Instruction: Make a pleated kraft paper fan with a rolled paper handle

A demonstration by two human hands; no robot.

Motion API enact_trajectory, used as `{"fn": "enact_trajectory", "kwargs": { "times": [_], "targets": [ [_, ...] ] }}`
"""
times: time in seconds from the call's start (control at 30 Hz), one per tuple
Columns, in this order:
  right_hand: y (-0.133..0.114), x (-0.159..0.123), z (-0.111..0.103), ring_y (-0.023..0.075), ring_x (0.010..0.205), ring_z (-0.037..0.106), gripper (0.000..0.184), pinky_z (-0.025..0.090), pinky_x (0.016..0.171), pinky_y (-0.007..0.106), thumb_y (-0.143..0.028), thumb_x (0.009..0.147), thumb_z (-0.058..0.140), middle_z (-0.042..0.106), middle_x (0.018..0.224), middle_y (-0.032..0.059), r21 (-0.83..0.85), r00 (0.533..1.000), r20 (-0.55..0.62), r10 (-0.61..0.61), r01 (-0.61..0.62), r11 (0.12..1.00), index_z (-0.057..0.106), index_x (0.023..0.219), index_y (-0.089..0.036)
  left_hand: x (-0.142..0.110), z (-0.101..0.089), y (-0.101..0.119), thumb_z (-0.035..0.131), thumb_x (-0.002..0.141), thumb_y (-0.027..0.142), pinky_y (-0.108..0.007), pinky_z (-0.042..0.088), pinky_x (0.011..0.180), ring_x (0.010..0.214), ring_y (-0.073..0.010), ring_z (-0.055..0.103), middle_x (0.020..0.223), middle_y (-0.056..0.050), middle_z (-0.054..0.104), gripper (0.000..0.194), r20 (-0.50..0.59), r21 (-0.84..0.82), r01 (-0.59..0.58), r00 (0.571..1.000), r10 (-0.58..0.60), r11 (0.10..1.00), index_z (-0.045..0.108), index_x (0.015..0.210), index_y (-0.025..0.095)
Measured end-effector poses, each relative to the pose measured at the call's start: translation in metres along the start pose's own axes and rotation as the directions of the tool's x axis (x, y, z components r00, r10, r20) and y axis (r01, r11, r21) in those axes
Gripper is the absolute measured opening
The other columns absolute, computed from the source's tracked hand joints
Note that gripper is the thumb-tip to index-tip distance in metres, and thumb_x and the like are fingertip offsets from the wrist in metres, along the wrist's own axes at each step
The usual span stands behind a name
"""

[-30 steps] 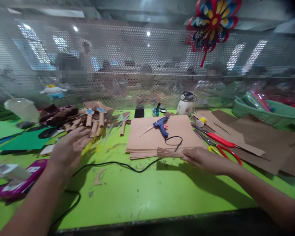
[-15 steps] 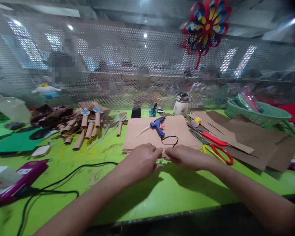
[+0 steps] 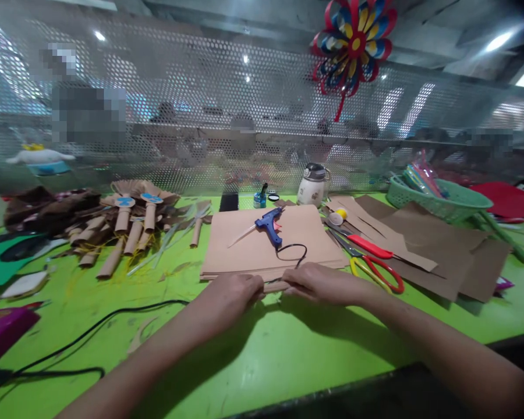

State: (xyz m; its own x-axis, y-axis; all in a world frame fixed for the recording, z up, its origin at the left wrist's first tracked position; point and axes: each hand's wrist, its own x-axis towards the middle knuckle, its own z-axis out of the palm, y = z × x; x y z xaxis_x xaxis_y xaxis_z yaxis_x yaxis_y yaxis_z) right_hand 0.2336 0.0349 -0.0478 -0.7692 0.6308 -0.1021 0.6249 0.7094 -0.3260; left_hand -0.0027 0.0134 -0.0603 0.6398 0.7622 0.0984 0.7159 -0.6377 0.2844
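A narrow stack of pleated brown paper spans the gap between my two hands, close to the table's front. Its left end is pinched in my left hand, its right end in my right hand; the fingers cover both ends. Just behind lies a pile of flat brown paper sheets. On top of that pile rests a blue hot glue gun with a glue stick protruding and a black cord curling toward my right hand. Scissors with red and yellow handles lie right of my right hand.
Left stand and lie several rolled-paper handles with pleated fans. A purple box and black cord are at front left. Behind are a white bottle and blue jar; at right, brown paper scraps and a green basket.
My left hand came from the fan pile on the left to the pleated paper held by my right hand, then shifted slightly left along it. The view has turned a little right.
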Motion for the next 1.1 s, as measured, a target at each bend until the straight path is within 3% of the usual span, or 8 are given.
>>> {"fn": "enact_trajectory", "kwargs": {
  "times": [0.3,0.5,0.63,0.73,0.9,1.1],
  "targets": [
    [0.006,0.008,0.020,0.0128,0.060,0.047,0.030,0.027,0.054,0.023,-0.036,0.099,0.037,0.060,0.073,0.0032,0.073,0.999,0.010,0.033,-0.034,0.997,0.058,0.089,-0.016,0.004,0.004,0.006,0.039,0.095,0.032,-0.031,0.037,0.063,0.074,-0.0211,0.056,0.084,-0.010,0.062,0.031,-0.008,0.127,-0.014,1.000,0.015,0.992,0.063,0.082,0.017],
    [-0.005,-0.002,0.026,0.0122,0.056,0.045,0.040,0.022,0.051,0.025,-0.044,0.100,0.033,0.059,0.069,0.0030,0.067,0.998,0.011,0.061,-0.062,0.996,0.057,0.085,-0.016,0.001,0.020,0.008,0.042,0.095,0.032,-0.032,0.034,0.059,0.066,-0.0197,0.057,0.078,-0.006,0.065,0.027,0.012,0.028,-0.038,0.999,0.038,0.999,0.062,0.082,0.019],
    [-0.004,-0.008,0.025,0.0115,0.054,0.044,0.034,0.021,0.050,0.025,-0.041,0.099,0.039,0.059,0.067,0.0024,0.051,0.996,0.048,0.070,-0.073,0.996,0.060,0.087,-0.016,0.000,0.026,0.004,0.044,0.094,0.030,-0.031,0.029,0.054,0.061,-0.0191,0.056,0.072,-0.005,0.066,0.026,0.059,-0.011,-0.023,0.998,0.024,1.000,0.060,0.076,0.020],
    [0.009,-0.013,0.017,0.0112,0.056,0.046,0.030,0.024,0.052,0.025,-0.034,0.099,0.041,0.060,0.068,0.0020,0.067,0.996,0.066,0.061,-0.066,0.996,0.064,0.089,-0.016,0.002,0.025,0.000,0.041,0.095,0.037,-0.031,0.028,0.054,0.058,-0.0187,0.055,0.070,-0.005,0.066,0.032,0.077,-0.012,0.029,0.997,-0.028,1.000,0.060,0.075,0.021],
    [0.040,-0.026,-0.011,0.0103,0.055,0.044,0.034,0.031,0.055,0.023,-0.032,0.097,0.043,0.053,0.062,-0.0016,0.160,0.999,0.049,0.022,-0.029,0.987,0.064,0.077,-0.015,0.002,0.022,-0.005,0.040,0.095,0.042,-0.030,0.028,0.054,0.057,-0.0180,0.053,0.069,-0.003,0.064,0.035,0.060,-0.041,0.055,0.997,-0.053,0.998,0.059,0.073,0.023],
    [0.069,-0.051,-0.038,0.0139,0.065,0.053,0.036,0.037,0.061,0.026,-0.041,0.094,0.045,0.062,0.072,0.0019,0.215,0.992,0.027,0.126,-0.129,0.968,0.068,0.082,-0.015,0.002,0.018,-0.013,0.050,0.091,0.034,-0.028,0.029,0.055,0.057,-0.0173,0.052,0.070,-0.005,0.064,0.024,-0.039,-0.114,0.028,0.999,-0.033,0.993,0.063,0.074,0.023]
  ]
}}
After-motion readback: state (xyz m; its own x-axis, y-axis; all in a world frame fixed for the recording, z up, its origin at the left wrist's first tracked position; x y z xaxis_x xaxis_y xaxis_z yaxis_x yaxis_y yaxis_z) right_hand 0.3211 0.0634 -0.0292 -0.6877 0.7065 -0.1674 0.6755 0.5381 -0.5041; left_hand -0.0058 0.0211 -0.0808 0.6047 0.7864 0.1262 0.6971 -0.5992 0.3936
